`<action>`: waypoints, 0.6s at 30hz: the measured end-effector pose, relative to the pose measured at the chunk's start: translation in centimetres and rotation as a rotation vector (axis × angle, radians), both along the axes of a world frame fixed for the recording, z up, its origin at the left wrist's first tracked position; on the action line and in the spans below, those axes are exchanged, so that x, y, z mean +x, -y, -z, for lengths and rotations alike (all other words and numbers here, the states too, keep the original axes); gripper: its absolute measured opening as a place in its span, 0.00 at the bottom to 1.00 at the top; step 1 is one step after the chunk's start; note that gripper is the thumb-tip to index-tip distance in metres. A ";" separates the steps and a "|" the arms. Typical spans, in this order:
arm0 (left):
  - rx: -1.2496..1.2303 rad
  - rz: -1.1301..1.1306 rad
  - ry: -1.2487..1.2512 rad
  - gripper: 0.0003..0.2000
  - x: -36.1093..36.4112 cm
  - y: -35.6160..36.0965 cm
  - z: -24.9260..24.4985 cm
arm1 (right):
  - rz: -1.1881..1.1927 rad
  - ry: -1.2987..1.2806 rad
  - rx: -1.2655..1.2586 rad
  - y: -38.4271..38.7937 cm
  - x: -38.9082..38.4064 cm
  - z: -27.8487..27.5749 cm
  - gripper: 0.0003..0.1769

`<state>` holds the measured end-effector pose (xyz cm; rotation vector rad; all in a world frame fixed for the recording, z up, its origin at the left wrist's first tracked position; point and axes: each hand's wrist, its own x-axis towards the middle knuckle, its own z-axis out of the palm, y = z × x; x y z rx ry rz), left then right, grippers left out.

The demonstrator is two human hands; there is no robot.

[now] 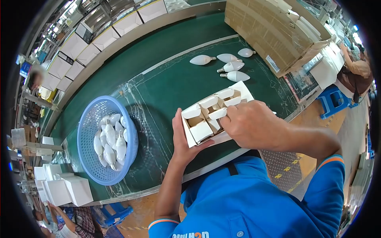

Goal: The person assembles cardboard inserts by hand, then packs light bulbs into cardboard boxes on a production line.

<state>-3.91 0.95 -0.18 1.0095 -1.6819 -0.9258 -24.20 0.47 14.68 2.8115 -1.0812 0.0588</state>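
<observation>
A white carton (194, 137) lies tilted in front of me, holding several small white boxes (200, 131) with their flaps up. My left hand (183, 141) is wrapped round its left end, thumb along the near side. Over the carton's right part, my right hand (256, 123) has its fingers curled together at the open flaps of a small box. Whatever is between those fingertips is hidden. Beyond the carton, several white candle-shaped bulbs (235, 76) lie loose on the green work surface (166, 91).
To the left stands a blue plastic basket (133, 152) with several bulbs (109, 152) inside. White boxes (77, 190) are stacked at the lower left corner. A big brown cardboard box (274, 35) occupies the far right. Other people sit at both sides, near blue stools (333, 101).
</observation>
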 end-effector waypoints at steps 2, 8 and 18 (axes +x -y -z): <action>-0.011 0.009 0.007 0.63 0.0 0.0 0.0 | 0.020 0.154 0.124 0.0 0.1 -0.5 0.09; -0.125 -0.053 -0.008 0.60 -0.5 0.3 -0.2 | 0.073 0.105 0.176 -0.6 1.0 -0.1 0.15; -0.183 -0.074 0.048 0.59 -0.4 0.3 -1.1 | 0.083 0.156 0.132 -0.9 3.1 -0.4 0.18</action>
